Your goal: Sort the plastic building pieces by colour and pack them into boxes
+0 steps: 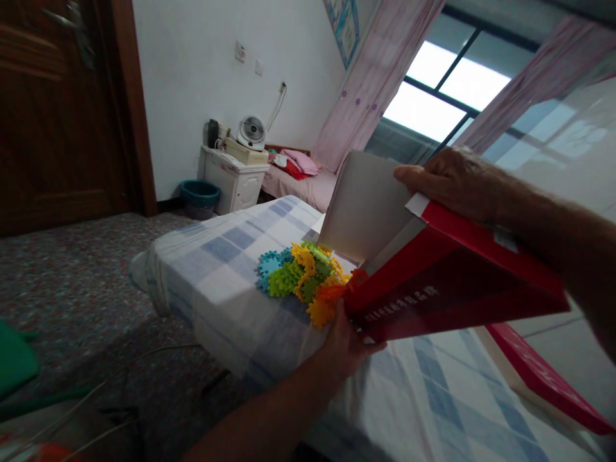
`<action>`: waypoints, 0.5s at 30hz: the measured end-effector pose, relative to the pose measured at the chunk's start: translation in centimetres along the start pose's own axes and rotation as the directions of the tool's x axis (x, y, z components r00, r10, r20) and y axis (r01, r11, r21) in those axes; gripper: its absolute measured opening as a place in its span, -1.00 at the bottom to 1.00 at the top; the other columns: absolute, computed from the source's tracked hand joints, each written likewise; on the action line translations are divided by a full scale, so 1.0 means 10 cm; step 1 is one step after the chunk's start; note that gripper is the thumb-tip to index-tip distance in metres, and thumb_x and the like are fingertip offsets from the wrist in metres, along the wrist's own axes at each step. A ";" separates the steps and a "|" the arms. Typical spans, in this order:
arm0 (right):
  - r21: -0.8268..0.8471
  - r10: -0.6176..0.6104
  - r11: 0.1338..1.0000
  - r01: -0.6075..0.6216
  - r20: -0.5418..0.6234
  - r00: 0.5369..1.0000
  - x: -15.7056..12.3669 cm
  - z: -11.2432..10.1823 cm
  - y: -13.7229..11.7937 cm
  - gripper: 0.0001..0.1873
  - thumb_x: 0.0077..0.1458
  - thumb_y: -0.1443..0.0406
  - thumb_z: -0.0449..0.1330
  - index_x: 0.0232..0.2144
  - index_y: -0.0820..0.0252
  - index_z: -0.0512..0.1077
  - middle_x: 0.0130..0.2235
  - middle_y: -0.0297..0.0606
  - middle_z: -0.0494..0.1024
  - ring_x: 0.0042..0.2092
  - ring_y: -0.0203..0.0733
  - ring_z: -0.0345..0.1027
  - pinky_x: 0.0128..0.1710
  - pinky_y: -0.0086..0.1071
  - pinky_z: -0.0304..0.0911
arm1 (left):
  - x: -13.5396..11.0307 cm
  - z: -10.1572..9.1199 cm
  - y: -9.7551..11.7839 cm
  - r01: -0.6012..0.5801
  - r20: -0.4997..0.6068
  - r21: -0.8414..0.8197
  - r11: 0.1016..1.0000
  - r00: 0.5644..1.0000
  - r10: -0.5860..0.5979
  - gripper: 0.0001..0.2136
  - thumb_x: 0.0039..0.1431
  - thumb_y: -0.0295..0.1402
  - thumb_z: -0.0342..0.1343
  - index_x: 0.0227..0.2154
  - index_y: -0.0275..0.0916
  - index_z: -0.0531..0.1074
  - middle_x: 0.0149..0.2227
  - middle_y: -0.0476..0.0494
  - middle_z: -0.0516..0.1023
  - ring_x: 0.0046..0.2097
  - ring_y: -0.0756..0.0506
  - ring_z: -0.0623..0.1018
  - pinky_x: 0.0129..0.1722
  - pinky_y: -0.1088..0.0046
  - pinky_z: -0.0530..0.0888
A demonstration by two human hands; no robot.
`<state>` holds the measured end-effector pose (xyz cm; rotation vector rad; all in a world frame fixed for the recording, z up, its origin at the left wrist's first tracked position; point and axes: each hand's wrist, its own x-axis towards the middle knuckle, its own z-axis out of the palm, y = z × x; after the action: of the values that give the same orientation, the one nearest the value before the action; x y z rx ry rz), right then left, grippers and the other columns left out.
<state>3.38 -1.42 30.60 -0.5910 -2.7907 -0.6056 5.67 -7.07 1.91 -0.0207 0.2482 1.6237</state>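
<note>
A red cardboard box point(447, 276) with a pale inside is tipped on its side above the table, its mouth facing left. My right hand point(457, 179) grips the raised edge of the box from above. Down at the lower corner, my left hand point(344, 343) holds the box, thumb along the underside and some fingers hidden. Beside that corner, a heap of plastic gear-shaped pieces point(293, 273) in blue, green, yellow and orange lies on the checked tablecloth. Orange pieces point(332, 294) are at the box's mouth, close to my left fingers.
The table point(231, 282) wears a blue and white checked cloth. A red box lid point(548, 378) rests at its right side. Beyond stand a white cabinet point(240, 189) with a fan point(251, 131), a blue bucket point(199, 199) and a bed point(293, 183). A green chair point(17, 359) is lower left.
</note>
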 end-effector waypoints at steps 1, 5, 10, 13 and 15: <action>-0.022 0.013 1.000 -0.014 -0.018 1.000 0.02 -0.03 -0.02 -0.29 0.09 -0.06 -0.24 -0.81 0.37 0.13 -0.65 -0.51 -0.02 -0.53 -0.60 0.05 -0.51 -0.44 -0.11 | 0.00 0.01 0.02 -0.033 0.011 -0.006 0.999 0.999 0.033 -0.47 0.20 0.12 -0.26 0.04 -0.09 0.27 0.01 -0.20 0.44 -0.15 -0.13 0.49 -0.13 0.15 0.40; -0.037 -0.075 0.996 0.076 0.018 0.997 0.11 0.03 -0.08 -0.39 0.16 0.07 -0.08 -0.81 0.30 0.10 -0.69 -0.58 -0.08 -0.60 -0.65 -0.06 -0.55 -0.52 -0.12 | 0.03 -0.03 0.00 -0.014 0.048 -0.012 1.000 0.999 0.014 -0.41 0.14 0.18 -0.22 0.00 -0.16 0.33 -0.09 -0.22 0.48 -0.21 -0.13 0.49 -0.18 0.18 0.40; -0.014 -0.066 0.998 0.068 0.066 0.996 0.16 0.07 -0.05 -0.37 0.16 0.04 -0.18 -0.81 0.32 0.09 -0.69 -0.61 -0.14 -0.66 -0.71 -0.22 -0.60 -0.59 -0.21 | 0.05 -0.06 0.01 0.025 0.060 -0.038 0.999 0.998 -0.023 -0.42 0.19 0.14 -0.27 -0.02 -0.19 0.34 -0.15 -0.24 0.50 -0.19 -0.16 0.50 -0.13 0.11 0.38; -0.051 -0.010 0.999 0.012 0.035 0.999 0.17 -0.05 -0.10 -0.32 0.12 0.04 -0.27 -0.81 0.41 0.16 -0.69 -0.60 -0.13 -0.66 -0.72 -0.15 -0.59 -0.51 -0.22 | 0.07 -0.02 0.09 -0.031 0.066 -0.061 0.998 0.997 0.035 -0.46 0.20 0.12 -0.27 -0.04 -0.16 0.34 -0.19 -0.19 0.51 -0.19 -0.15 0.50 -0.11 0.09 0.39; 0.028 0.006 1.000 -0.005 -0.032 0.999 0.20 -0.07 -0.15 -0.36 0.10 0.08 -0.16 -0.82 0.43 0.17 -0.70 -0.60 -0.14 -0.66 -0.72 -0.10 -0.59 -0.49 -0.24 | 0.10 -0.02 0.11 -0.052 0.081 -0.071 0.996 0.995 0.058 -0.46 0.18 0.13 -0.23 -0.06 -0.15 0.35 -0.19 -0.17 0.51 -0.22 -0.14 0.50 -0.14 0.12 0.40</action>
<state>1.07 -2.32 31.27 -0.5781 -2.7625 -0.5685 4.49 -6.16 1.66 0.0012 0.1295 1.6836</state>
